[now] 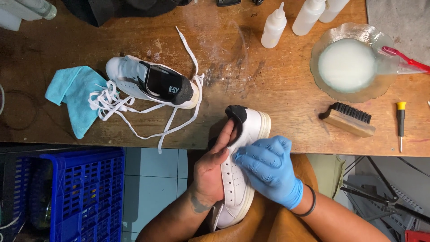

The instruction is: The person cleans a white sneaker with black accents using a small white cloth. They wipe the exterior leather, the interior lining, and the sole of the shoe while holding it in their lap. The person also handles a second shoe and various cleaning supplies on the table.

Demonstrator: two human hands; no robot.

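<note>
**Two hands on a white sneaker at the edge of a wooden bench**

The person holds a white sneaker (242, 179) just off the near edge of the wooden bench (277, 80), heel end pointing toward the bench and toe toward the person's body. The bare left hand (212, 168) wraps the shoe's left side, its fingers (225, 136) curled up over the black collar at the heel, closed in a firm hold on the shoe. The right hand (268, 168), in a blue glove, lies on the shoe's upper face with its fingers bent and gathered, their tips pressed against the leather near the rows of small holes. Whether anything sits under those fingertips cannot be told.

On the bench, left of the held sneaker, a second white sneaker (150, 83) lies on its side with its white lace (134, 107) pulled loose and trailing over the bench edge. A light blue cloth (74, 96) lies just beside that shoe's toe. Right of the held sneaker rests a wooden brush (349, 118) with black bristles, and beyond it a glass dish (354, 62) of milky liquid with a red toothbrush (405, 58) at its rim. A small yellow-capped screwdriver (401, 121) lies right of the brush. White squeeze bottles (274, 27) stand at the far side of the bench. A blue plastic crate (85, 192) sits below the bench, left of the held sneaker.
</note>
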